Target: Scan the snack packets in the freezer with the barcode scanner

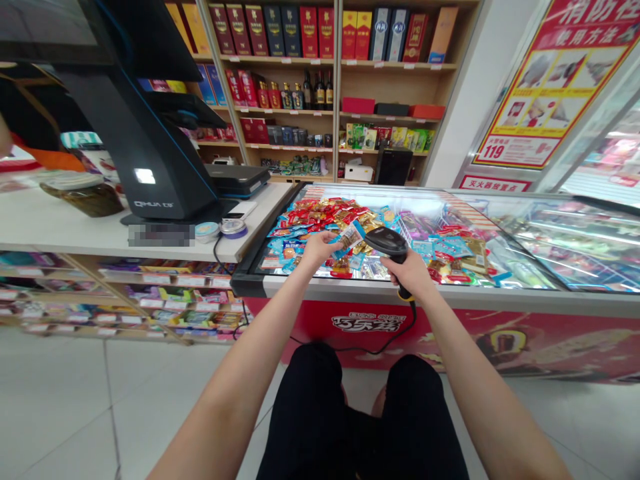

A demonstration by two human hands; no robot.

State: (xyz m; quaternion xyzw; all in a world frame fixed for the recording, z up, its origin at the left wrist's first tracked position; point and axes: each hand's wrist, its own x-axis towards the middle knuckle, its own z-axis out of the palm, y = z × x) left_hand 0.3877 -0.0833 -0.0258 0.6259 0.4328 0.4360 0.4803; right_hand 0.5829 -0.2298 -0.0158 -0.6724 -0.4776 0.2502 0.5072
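In my left hand [320, 251] is a small blue snack packet [351, 236], pinched near its left end with its printed face towards the scanner. My right hand [413, 272] is wrapped round the handle of a black barcode scanner [386, 241], whose head points left at the packet, a short gap apart. Under both hands, a heap of red and gold snack packets [325, 213] is spread over the glass top of a chest freezer [520, 277]. More blue and red packets [453, 250] lie to the right of the scanner.
A black cash register [165, 153] stands on the white counter [60, 230] at left, near two rolls of tape [234, 229]. The scanner's cable [400, 340] hangs along the freezer front. Shelves of boxed bottles [290, 60] stand behind. Part of another person [40, 100] shows at far left.
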